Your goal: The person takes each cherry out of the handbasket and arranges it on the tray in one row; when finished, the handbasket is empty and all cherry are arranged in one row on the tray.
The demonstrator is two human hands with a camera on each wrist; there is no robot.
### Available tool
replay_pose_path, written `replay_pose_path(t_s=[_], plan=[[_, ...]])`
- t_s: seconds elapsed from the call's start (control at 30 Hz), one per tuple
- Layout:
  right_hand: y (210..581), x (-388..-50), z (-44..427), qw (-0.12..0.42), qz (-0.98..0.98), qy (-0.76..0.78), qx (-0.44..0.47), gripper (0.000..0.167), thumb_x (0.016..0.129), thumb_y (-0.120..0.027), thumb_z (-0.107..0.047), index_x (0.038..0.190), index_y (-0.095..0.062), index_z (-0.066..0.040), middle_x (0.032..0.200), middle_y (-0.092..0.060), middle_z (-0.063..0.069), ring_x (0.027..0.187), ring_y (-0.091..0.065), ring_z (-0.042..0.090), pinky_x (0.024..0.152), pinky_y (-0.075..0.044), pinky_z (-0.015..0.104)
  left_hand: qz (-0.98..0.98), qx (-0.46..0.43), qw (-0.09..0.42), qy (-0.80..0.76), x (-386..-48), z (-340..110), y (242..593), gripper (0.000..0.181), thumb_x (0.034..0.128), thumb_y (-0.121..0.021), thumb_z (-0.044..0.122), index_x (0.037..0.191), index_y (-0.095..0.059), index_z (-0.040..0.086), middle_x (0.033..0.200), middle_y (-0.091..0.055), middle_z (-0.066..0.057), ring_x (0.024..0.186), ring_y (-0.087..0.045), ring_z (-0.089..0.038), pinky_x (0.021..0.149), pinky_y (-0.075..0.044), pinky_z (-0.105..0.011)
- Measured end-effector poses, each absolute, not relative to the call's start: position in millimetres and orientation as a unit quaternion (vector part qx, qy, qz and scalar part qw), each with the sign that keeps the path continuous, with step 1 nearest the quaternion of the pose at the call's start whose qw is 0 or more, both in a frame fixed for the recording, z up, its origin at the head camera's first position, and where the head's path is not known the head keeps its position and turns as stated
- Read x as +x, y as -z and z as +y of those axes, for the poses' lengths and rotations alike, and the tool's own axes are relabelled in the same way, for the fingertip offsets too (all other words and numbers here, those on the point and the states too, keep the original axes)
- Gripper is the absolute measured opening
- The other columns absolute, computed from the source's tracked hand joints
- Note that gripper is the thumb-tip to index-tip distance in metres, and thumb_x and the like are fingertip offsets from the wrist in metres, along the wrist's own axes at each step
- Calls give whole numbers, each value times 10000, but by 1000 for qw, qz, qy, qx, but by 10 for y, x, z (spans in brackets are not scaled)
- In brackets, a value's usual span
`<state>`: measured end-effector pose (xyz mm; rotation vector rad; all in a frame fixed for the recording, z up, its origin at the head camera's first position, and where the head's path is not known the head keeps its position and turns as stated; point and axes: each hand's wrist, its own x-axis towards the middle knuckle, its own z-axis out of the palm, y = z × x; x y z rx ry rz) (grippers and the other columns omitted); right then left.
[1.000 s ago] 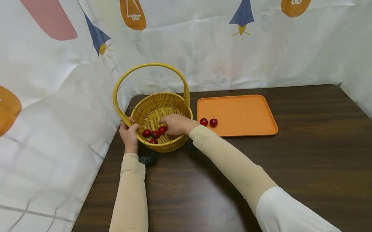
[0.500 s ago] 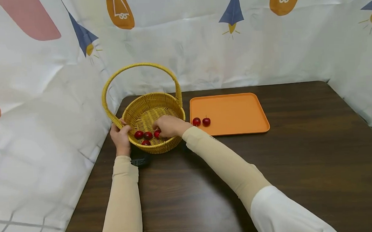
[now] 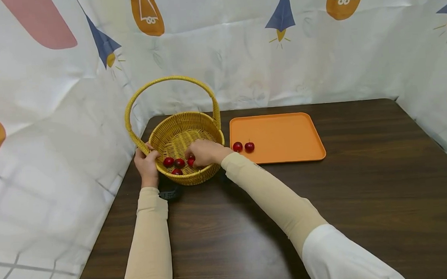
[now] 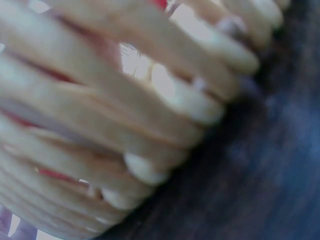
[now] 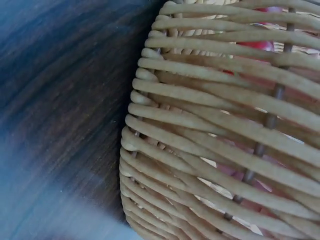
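- Cherries (image 3: 168,162), head view: three lie close together on the basket's floor, towards its near left side, and two more (image 3: 238,146) sit side by side at the near left of the orange tray.
- The yellow wicker basket (image 3: 189,180) stands on the left part of the dark wooden bench (image 3: 326,218), its arched handle (image 3: 171,78) upright.
- Of the hands, the left hand (image 3: 147,165) grips the basket's left rim by the foot of the handle, thumb over the edge.
- The right hand (image 3: 205,152) reaches in over the right side, fingers bent down and pinching one partly hidden cherry (image 3: 191,162) just right of the three.
- The orange tray (image 3: 276,136) lies flat just right of the basket, not touching it.
- Left wrist view: blurred basket strands fill the left, dark bench the right; red shows through gaps. The hand's hold cannot be told here.
- Right wrist view: the basket's woven wall is on the right, bench on the left. Red patches show through the weave; the fingers' grip cannot be made out.
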<state>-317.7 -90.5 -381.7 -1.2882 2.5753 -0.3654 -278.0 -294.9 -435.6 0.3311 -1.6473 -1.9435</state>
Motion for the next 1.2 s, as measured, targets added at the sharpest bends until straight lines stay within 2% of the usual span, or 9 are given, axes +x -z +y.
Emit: replay_pose_path(t_s=[0.13, 0.37, 0.5, 0.6, 0.73, 0.93, 1.2], plan=[[3802, -3170, -885, 102, 890, 124, -427, 306, 900, -662, -191, 1206, -665, -177, 1120, -640, -40, 956, -565, 114, 859, -469, 284, -613, 122, 281, 728, -2790, -2950, 4358, 242, 758, -529, -136, 888, -532, 68, 1172, -561, -161, 989, -497, -265, 688, -412, -279], [3818, -3184, -851, 110, 889, 122, -428, 309, 915, -642, -163, 1222, -661, -139, 1196, -611, 9, 1089, -544, 150, 939, -452, 292, -609, 112, 282, 732, -2808, -2921, 4374, 238, 758, -523, -151, 896, -531, 43, 1152, -553, -175, 918, -493, -205, 661, -393, -286], [3831, -3209, -839, 122, 887, 142, -422, 269, 923, -622, -123, 1186, -673, -93, 1135, -630, 32, 1008, -561, 151, 876, -473, 275, -607, 102, 282, 736, -2820, -2914, 4395, 227, 761, -515, -155, 915, -523, 12, 1130, -530, -183, 873, -477, -188, 635, -382, -275], [3829, -3223, -823, 109, 886, 178, -415, 250, 928, -627, -137, 1168, -671, -82, 1073, -649, 36, 914, -566, 154, 808, -472, 267, -606, 98, 283, 736, -2825, -2917, 4409, 226, 763, -516, -154, 905, -525, 22, 1125, -528, -185, 856, -472, -188, 617, -376, -264], [3794, -3208, -771, 69, 886, 231, -397, 307, 927, -654, -186, 1220, -649, -94, 1119, -631, 46, 960, -555, 169, 833, -463, 270, -609, 98, 284, 734, -2822, -2921, 4415, 230, 763, -523, -151, 891, -531, 41, 1124, -534, -188, 852, -471, -188, 612, -371, -258], [3707, -3159, -615, 22, 878, 321, -354, 345, 923, -657, -148, 1262, -627, -91, 1148, -559, 71, 993, -533, 179, 831, -475, 268, -614, 108, 281, 730, -2807, -2917, 4392, 225, 760, -534, -139, 913, -529, 26, 1136, -543, -174, 878, -480, -196, 640, -383, -267], [3611, -3069, -299, 23, 856, 398, -329, 349, 929, -672, -217, 1257, -621, -111, 1137, -594, 30, 889, -565, 155, 768, -484, 276, -610, 119, 284, 730, -2783, -2943, 4352, 238, 764, -540, -142, 901, -532, 52, 1124, -547, -146, 939, -487, -212, 688, -400, -275]])
